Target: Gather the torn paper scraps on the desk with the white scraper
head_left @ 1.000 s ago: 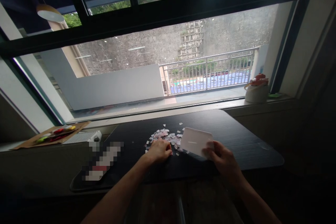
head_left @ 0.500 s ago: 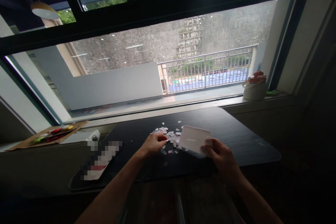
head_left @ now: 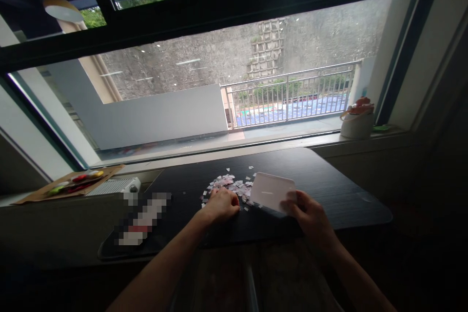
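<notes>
My right hand grips a shallow white rectangular tray or lid by its right end, thumb in front. The tray is tilted up, and its left edge is at the right side of a heap of torn paper scraps on the dark table. Over the near side of this heap is my left hand, back upward, its fingers curled down to the tabletop. Whatever those fingertips pinch, if anything, is hidden.
A blurred-out flat item lies on the table's left part. Left of the table, colourful things rest on brown paper beside a white radiator. A white jug with a reddish lid stands on the window sill to the right.
My left hand has moved right and nearer to me, with its fingers now turned down, and more scraps show at the heap's left. My right hand keeps the tray almost in place.
</notes>
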The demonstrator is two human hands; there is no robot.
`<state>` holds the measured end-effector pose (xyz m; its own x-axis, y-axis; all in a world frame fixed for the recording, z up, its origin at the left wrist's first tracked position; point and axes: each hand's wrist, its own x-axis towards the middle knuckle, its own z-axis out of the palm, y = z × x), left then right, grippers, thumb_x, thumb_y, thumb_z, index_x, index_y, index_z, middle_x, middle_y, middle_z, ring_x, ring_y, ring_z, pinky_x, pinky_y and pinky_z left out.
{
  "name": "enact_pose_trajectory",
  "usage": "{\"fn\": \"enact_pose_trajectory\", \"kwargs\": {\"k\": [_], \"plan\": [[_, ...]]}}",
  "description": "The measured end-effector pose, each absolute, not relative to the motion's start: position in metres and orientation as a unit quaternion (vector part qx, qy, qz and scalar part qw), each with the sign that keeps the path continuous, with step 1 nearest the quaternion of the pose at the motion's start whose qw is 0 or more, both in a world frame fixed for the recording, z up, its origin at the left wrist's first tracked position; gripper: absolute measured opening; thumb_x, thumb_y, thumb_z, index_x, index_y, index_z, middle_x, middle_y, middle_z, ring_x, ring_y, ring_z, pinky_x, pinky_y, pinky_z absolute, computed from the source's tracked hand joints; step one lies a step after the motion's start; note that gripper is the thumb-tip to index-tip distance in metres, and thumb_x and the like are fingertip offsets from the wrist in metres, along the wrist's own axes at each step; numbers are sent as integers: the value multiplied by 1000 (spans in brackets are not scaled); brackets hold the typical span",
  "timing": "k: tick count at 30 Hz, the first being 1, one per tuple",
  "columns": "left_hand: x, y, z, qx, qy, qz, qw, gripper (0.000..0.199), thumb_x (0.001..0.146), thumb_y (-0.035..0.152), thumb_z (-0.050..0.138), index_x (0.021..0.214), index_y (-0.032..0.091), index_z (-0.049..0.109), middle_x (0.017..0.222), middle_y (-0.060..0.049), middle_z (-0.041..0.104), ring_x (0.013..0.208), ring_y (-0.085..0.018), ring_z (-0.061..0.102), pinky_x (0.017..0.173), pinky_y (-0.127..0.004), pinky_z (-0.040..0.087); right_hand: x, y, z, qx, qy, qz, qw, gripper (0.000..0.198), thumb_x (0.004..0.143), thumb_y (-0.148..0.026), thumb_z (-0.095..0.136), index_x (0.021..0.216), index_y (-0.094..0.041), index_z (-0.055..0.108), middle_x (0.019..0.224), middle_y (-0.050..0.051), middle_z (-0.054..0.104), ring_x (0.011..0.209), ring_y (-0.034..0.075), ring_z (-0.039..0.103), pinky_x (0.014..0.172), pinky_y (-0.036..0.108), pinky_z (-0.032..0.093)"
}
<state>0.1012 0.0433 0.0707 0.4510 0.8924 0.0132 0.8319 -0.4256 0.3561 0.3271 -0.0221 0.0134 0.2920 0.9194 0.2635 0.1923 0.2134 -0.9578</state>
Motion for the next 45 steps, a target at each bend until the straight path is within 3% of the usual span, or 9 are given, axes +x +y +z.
{"fn": "enact_pose_trajectory", "kwargs": {"k": [4, 10, 17, 25, 31, 45], "plan": [[98, 43, 72, 843, 509, 102, 144, 12, 65, 17, 59, 54, 21, 64, 63, -2, 64, 80, -23, 58, 91, -40, 33, 328, -21, 11, -541, -511, 310, 592, 29, 69, -39, 62, 90, -20, 63, 83, 5, 74, 80, 26, 69, 68, 34, 55], [89, 36, 71, 838, 507, 150, 139, 10, 68, 20, 59, 71, 21, 68, 76, -4, 67, 82, -21, 58, 92, -41, 33, 329, -23, 12, -531, -503, 323, 600, 31, 69, -40, 63, 92, -19, 62, 85, 6, 75, 83, 26, 69, 71, 34, 56], [85, 22, 75, 829, 496, 220, 134, 23, 76, 19, 53, 90, 23, 70, 95, -4, 71, 96, -21, 58, 97, -38, 34, 332, -26, 13, -505, -522, 368, 580, 38, 67, -48, 66, 92, -19, 62, 84, 7, 75, 82, 27, 70, 71, 37, 58], [32, -14, 68, 773, 513, 359, 99, 22, 77, 27, 50, 88, 24, 69, 95, -4, 68, 96, -21, 58, 93, -39, 42, 329, -30, 16, -495, -519, 387, 579, 37, 65, -48, 68, 88, -19, 64, 81, 6, 75, 78, 26, 71, 70, 37, 59], [-3, -28, 43, 728, 516, 451, 21, 20, 77, 31, 50, 85, 25, 67, 92, -3, 66, 94, -21, 58, 87, -36, 48, 332, -30, 21, -510, -544, 383, 545, 29, 67, -39, 67, 88, -20, 64, 79, 5, 75, 76, 25, 70, 67, 35, 58], [-16, -60, 14, 701, 522, 484, -47, 17, 79, 29, 53, 87, 27, 67, 91, -2, 66, 96, -21, 58, 85, -35, 50, 321, -35, 32, -516, -571, 386, 508, 28, 66, -35, 66, 88, -18, 64, 78, 6, 75, 73, 24, 71, 63, 31, 57]]}}
